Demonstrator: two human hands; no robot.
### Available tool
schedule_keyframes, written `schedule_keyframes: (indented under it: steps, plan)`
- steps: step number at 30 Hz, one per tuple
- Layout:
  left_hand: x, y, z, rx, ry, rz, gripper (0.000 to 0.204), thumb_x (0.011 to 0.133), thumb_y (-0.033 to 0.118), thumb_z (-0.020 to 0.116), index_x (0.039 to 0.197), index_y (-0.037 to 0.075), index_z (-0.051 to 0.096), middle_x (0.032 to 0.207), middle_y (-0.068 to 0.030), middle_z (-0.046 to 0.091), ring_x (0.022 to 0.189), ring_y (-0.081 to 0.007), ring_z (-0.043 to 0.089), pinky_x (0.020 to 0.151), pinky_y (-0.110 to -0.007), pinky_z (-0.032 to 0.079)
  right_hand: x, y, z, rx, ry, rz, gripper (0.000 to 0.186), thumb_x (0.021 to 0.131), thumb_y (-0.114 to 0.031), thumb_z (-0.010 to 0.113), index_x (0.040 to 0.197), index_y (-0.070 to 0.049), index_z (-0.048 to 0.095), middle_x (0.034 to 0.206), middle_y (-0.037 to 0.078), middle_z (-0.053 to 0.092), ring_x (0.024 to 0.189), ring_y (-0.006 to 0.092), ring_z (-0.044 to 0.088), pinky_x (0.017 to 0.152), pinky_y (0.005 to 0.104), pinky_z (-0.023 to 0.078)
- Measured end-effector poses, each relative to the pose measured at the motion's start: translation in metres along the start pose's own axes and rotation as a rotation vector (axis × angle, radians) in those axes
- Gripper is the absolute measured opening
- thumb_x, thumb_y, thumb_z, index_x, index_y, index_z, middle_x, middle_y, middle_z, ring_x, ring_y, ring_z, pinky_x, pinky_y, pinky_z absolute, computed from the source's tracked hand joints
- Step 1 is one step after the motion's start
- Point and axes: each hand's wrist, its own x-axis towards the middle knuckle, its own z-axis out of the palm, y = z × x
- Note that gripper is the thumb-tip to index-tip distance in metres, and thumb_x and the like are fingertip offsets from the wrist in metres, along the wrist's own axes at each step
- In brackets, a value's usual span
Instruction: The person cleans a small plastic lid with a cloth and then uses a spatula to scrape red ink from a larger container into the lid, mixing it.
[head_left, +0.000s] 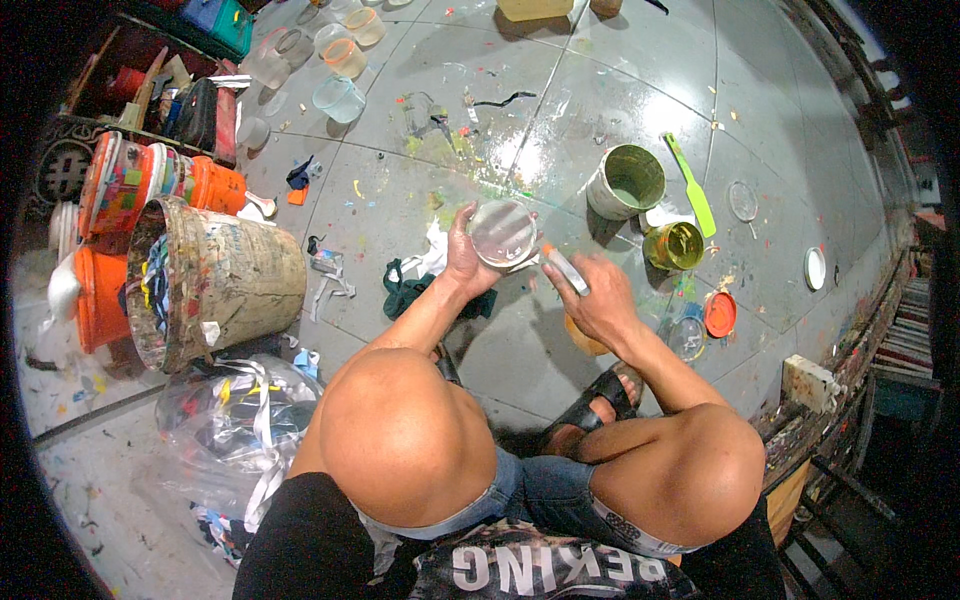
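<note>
My left hand (461, 258) is closed around a clear, round plastic cup (503, 234), tilted so its round face is toward me. Close by on the right, my right hand (603, 298) grips a short, flat, pale tool (567, 271) with an orange end; its exact kind is unclear. The tool's tip is a little apart from the cup. Partly hidden below my right hand is an orange-yellow object (583, 336). A dark green cloth (405, 292) and a white scrap (436, 250) lie on the floor beside my left wrist.
To the right stand a paint-smeared bucket (597, 190) and a small yellow-green tub (673, 247), near a lime-green spatula (692, 190) and an orange lid (720, 315). A large stained bucket (235, 280) lies tipped at left by orange pails (100, 290). Clear cups (340, 98) sit far left.
</note>
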Motion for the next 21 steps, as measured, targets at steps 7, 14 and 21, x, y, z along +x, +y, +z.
schedule_keyframes:
  steps: [7, 14, 21]
  plan:
    - [0.001, 0.002, -0.002, -0.049, 0.021, 0.017, 0.066, 0.091, 0.059, 0.045, 0.131, 0.008, 0.053, 0.136, -0.0210, 0.055, 0.124, -0.0411, 0.054, 0.106, -0.058, 0.042, -0.007, -0.003, 0.009, 0.041, -0.153, -0.043, 0.048, 0.094, -0.050, 0.059, 0.095, -0.002, 0.067, 0.086, 0.024, 0.065, 0.082, 0.0422, 0.063, 0.072, 0.0514, 0.050]
    - [0.000, -0.004, -0.001, 0.040, 0.024, -0.073, 0.066, 0.094, 0.058, 0.043, 0.132, 0.004, 0.051, 0.132, -0.0227, 0.057, 0.122, -0.0373, 0.057, 0.107, -0.056, 0.043, 0.001, -0.004, -0.001, 0.078, -0.091, -0.044, 0.045, 0.094, -0.047, 0.060, 0.100, -0.003, 0.067, 0.092, 0.024, 0.065, 0.090, 0.0425, 0.061, 0.077, 0.0525, 0.049]
    - [-0.005, 0.032, 0.019, 0.905, 0.299, 0.161, 0.065, 0.096, 0.054, 0.050, 0.133, 0.001, 0.054, 0.118, -0.0168, 0.067, 0.111, -0.0292, 0.064, 0.101, -0.042, 0.049, 0.003, 0.039, 0.020, 0.148, 0.143, -0.028, 0.044, 0.094, -0.039, 0.064, 0.113, 0.000, 0.061, 0.104, 0.023, 0.061, 0.099, 0.0424, 0.058, 0.086, 0.0468, 0.048]
